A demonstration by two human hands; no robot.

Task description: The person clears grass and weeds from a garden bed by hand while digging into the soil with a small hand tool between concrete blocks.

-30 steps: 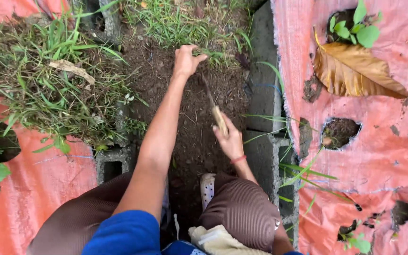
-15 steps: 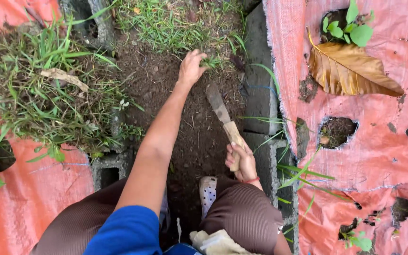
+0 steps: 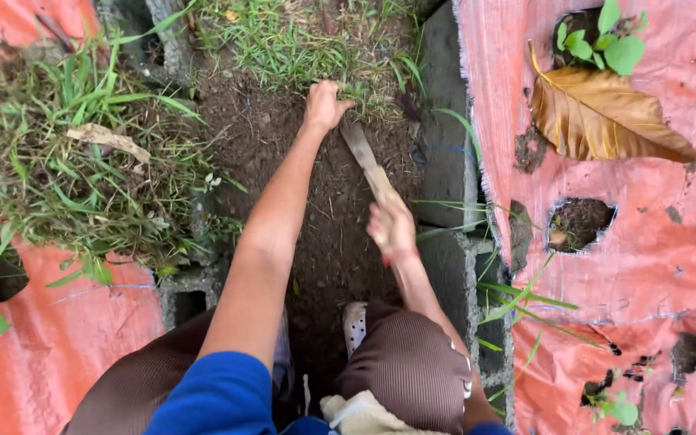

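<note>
At the far left lies orange plastic sheet (image 3: 58, 338) with a big clump of cut grass (image 3: 66, 161) piled at its top edge, and a dry pale leaf (image 3: 106, 137) rests on the grass. A grey hollow block (image 3: 187, 298) sits at the sheet's right edge.

Next comes the strip of dark soil (image 3: 324, 234) between the blocks. The left hand (image 3: 324, 105) reaches far up the strip and is closed tight around a tuft of grass (image 3: 364, 101) at the top of the soil. The grass looks soft, thin and bendy, and light too. It may snap if pulled high up, so the best place to grab it is low down, near the roots, where the hand is now.

Just to the right, the right hand (image 3: 391, 228) is wrapped around the pale handle of a knife (image 3: 362, 149). The blade is long, flat and stiff, and its tip points up at the base of the tuft, touching or almost touching it. The blade looks sharp, so only the handle is safe to hold.

Then comes a row of grey blocks (image 3: 445, 161) along the soil's right edge. Past them is more orange sheet (image 3: 646, 266) with torn holes, a big brown leaf (image 3: 606, 117) near its top edge, and small green plants (image 3: 602, 40) growing out of a hole
</note>
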